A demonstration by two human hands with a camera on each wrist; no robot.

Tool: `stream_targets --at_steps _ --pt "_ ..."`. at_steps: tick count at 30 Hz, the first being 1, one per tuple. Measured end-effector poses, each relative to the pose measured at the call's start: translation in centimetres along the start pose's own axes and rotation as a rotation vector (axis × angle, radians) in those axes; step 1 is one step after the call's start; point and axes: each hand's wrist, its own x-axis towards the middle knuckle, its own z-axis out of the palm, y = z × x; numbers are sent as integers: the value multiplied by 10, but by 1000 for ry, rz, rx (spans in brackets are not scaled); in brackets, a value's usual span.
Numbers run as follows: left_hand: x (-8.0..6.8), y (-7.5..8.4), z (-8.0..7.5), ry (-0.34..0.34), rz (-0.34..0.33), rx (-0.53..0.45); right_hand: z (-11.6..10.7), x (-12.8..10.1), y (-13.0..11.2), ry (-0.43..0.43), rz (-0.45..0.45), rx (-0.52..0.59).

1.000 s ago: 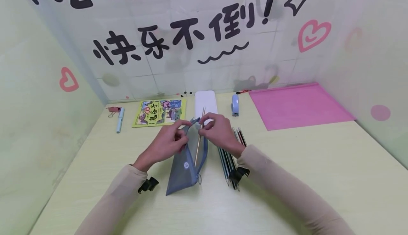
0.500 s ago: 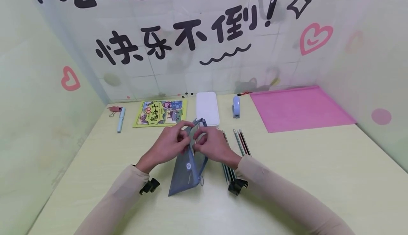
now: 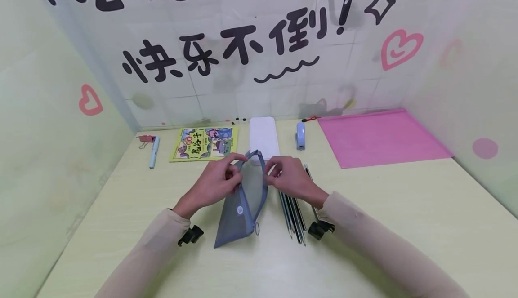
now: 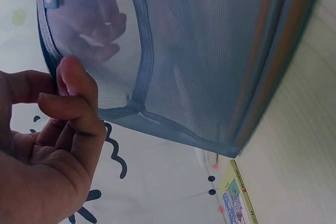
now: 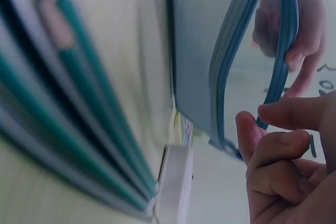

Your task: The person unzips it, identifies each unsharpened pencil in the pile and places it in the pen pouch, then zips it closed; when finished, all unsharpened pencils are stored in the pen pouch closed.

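Observation:
A blue-grey mesh zip pouch (image 3: 232, 219) stands with its mouth spread. My left hand (image 3: 214, 179) pinches the left zip edge of the mouth, thumb against curled finger. Long brown and dark pencils (image 4: 257, 56) show through the mesh inside the pouch. Just outside the right zip edge is my right hand (image 3: 291, 176), its fingers loosely curled and a gap between thumb and fingertip; no pencil shows in it. Beneath the right wrist lie several pencils (image 3: 289, 212), dark and teal, points toward the body. They appear large and blurred in the right wrist view.
At the back stand a yellow picture book (image 3: 202, 143), a white flat case (image 3: 264, 136) and a blue stapler (image 3: 300, 136). A pink sheet folder (image 3: 380, 138) lies back right. Far left are a light blue pen (image 3: 154, 152) and a pink binder clip (image 3: 145, 139).
My right hand lowered a gold-coloured pencil into the pouch and let it go, then withdrew right, out of the mouth. My left hand kept its pinch on the zip edge.

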Motion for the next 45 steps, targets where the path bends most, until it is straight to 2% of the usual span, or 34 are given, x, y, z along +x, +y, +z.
stream_targets --at_steps 7,16,31,45 --pt "1 0 0 3 9 5 -14 -6 24 -77 -23 -104" --pt "1 -1 0 -4 17 -8 -15 -12 39 -167 -63 -206" --pt "2 -2 0 -16 10 -19 -11 -14 43 -170 -74 -303" --pt "0 -3 0 -26 -4 -20 -4 -12 34 -183 -85 -393"
